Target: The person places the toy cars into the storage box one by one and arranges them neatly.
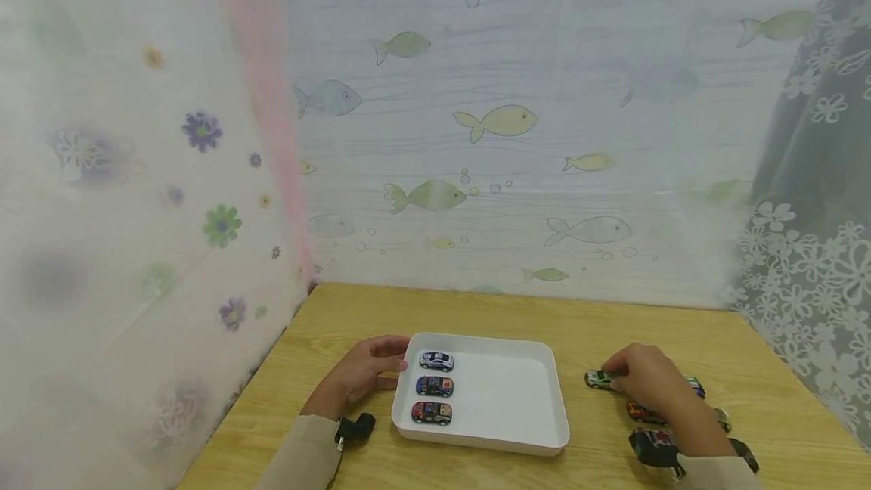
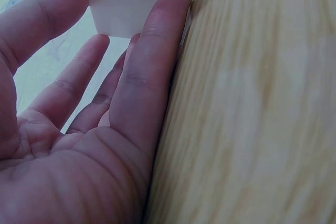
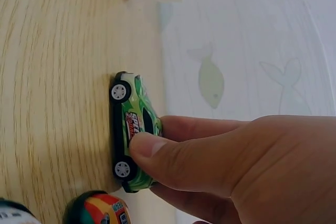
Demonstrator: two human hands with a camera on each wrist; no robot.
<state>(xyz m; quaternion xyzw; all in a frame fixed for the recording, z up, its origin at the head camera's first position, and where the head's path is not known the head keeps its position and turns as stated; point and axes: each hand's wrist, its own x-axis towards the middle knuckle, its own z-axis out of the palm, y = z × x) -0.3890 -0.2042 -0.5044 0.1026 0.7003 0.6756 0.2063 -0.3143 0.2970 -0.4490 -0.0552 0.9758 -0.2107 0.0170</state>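
Observation:
My right hand [image 1: 649, 380] pinches a green toy car [image 3: 137, 129] between thumb and fingers. In the right wrist view its wheels sit at or very near the wood surface. To the left, a white tray [image 1: 500, 392] holds a white toy car [image 1: 436, 361], a blue toy car [image 1: 434, 386] and a red-and-black toy car [image 1: 432, 414], lined up along its left side. My left hand [image 1: 367, 369] touches the tray's left wall from outside, fingers mostly straight; the left wrist view shows fingertips [image 2: 170, 9] against it.
Several more toy cars, among them a red-and-orange car [image 3: 107, 208], lie around and under my right forearm, partly hidden by it. The wooden table [image 1: 327, 308] meets a fish-print curtain [image 1: 503, 119] at the back and a flowered curtain [image 1: 136, 210] on the left.

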